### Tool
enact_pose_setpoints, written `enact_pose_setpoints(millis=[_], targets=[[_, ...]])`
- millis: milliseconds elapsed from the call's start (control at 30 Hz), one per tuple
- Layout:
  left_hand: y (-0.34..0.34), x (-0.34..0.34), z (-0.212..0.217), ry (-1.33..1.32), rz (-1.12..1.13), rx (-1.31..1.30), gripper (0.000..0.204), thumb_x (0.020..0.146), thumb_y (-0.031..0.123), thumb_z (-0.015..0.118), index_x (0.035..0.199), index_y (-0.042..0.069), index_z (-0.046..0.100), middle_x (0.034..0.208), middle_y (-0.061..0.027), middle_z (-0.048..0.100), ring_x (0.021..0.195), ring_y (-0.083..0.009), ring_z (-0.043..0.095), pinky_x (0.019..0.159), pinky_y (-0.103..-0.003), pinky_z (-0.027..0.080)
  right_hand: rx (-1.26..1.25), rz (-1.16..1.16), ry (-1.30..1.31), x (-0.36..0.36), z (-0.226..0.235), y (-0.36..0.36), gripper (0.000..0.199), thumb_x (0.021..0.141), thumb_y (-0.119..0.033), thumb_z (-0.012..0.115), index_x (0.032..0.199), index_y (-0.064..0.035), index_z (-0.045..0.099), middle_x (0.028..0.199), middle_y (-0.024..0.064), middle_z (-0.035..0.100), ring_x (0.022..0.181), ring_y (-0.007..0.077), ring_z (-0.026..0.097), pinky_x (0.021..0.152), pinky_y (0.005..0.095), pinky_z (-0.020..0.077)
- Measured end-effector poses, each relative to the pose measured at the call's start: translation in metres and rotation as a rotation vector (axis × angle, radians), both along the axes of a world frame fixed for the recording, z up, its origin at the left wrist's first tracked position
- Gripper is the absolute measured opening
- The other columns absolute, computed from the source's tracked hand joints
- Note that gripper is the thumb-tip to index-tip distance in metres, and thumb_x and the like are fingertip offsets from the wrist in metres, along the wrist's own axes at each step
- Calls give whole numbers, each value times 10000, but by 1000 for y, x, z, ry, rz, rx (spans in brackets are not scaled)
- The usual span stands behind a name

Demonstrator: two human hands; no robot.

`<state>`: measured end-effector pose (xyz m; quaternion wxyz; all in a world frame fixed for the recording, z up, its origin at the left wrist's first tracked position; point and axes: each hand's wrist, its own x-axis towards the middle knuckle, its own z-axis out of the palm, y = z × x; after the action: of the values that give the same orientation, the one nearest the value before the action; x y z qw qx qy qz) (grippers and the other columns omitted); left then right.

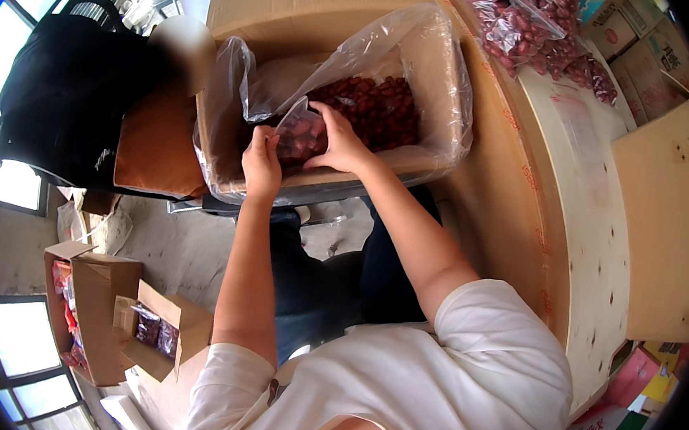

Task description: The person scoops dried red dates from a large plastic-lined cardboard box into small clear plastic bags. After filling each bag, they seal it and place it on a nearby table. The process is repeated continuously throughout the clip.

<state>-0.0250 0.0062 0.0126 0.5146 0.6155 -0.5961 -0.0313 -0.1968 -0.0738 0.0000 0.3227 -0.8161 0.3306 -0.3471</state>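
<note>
A large cardboard box (226,150) lined with a clear plastic liner (455,101) stands before me, with dark red dates (371,106) heaped inside. Over the near left part of the heap, both hands hold a small clear plastic bag (301,130) with reddish dates in it. My left hand (261,165) pinches the bag's left edge, fingers closed. From the right, my right hand (343,142) wraps round the bag, thumb below and fingers above. The bag's underside is hidden.
Filled bags of dates (520,25) lie on a wooden table (588,230) to the right. A chair draped with black cloth (74,98) stands left of the box. Lower left, open cartons (108,300) hold packets, including dark red ones (155,331). More cartons (635,44) are stacked far right.
</note>
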Motion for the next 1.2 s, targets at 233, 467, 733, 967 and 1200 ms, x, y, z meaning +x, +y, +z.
enact_pose_setpoints(millis=[233,467,733,967,1200], targets=[[0,-1,3,167,-20,-40,166,1000,178,436,1070,36,487,844,-135,630,776,-284,600,754,-354,469,57,-32,1,2,11,9,828,564,-203,869,1235,-75,401,1210,157,559,1148,361,528,946,429,447],[-7,-6,2,-185,247,620,474,994,480,289,1033,103,573,956,-225,669,911,-410,633,776,-533,478,-2,-229,-506,-5,19,-6,770,630,-124,850,1230,-62,372,1122,127,597,997,234,594,876,364,477],[-6,-7,7,-265,252,807,298,881,395,544,950,118,630,928,-161,700,909,-359,665,787,-474,509,-142,-521,-1045,-81,94,-16,795,825,-126,736,1305,-60,106,1289,154,370,1150,190,440,1008,347,366],[-7,-3,6,-233,228,786,280,862,382,576,948,119,620,931,-145,701,902,-354,662,777,-464,509,-343,-961,-1327,-210,145,-33,769,906,-267,650,1406,-132,80,1462,174,264,1207,275,491,884,491,534],[-9,-5,7,-213,228,799,268,859,368,583,951,119,618,922,-144,701,895,-353,662,771,-459,510,-733,-934,-1386,-315,215,-64,661,916,-36,547,1387,-200,113,1213,180,505,811,241,636,679,428,593]])
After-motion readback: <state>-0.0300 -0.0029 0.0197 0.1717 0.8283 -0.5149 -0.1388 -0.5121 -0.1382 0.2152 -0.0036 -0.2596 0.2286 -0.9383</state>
